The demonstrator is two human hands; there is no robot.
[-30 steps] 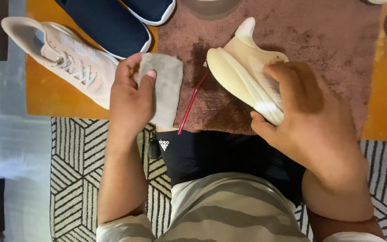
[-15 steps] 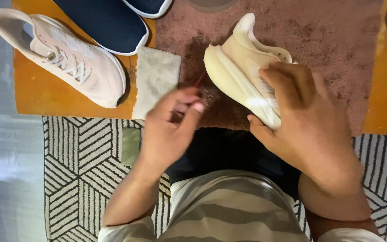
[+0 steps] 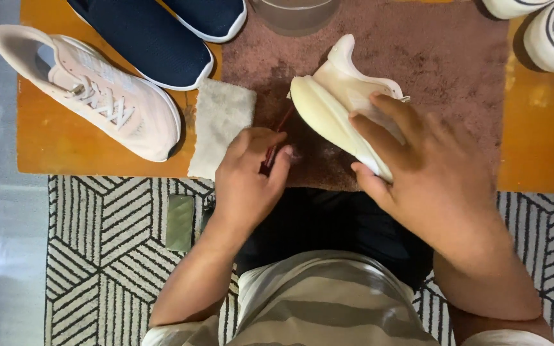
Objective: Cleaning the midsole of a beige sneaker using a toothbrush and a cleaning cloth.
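Now left hand (image 3: 251,173) pinches red brush (image 3: 277,138) (right hand (image 3: 431,173) grips cream shoe (image 3: 335,96))

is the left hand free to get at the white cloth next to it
Probably not freely: the left hand lies just right of the white cloth with nothing between them, but its fingers are closed on a thin red tool.

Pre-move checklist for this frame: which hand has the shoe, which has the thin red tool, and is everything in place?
1. Right hand grips cream shoe, tipped on its side: ok.
2. Left hand closed on red tool: ok.
3. Tool tip touching the shoe: cannot tell.
4. Brown towel under the shoe: ok.
5. White cloth beside the left hand, unheld: ok.
6. Pale pink sneaker apart from both hands: ok.
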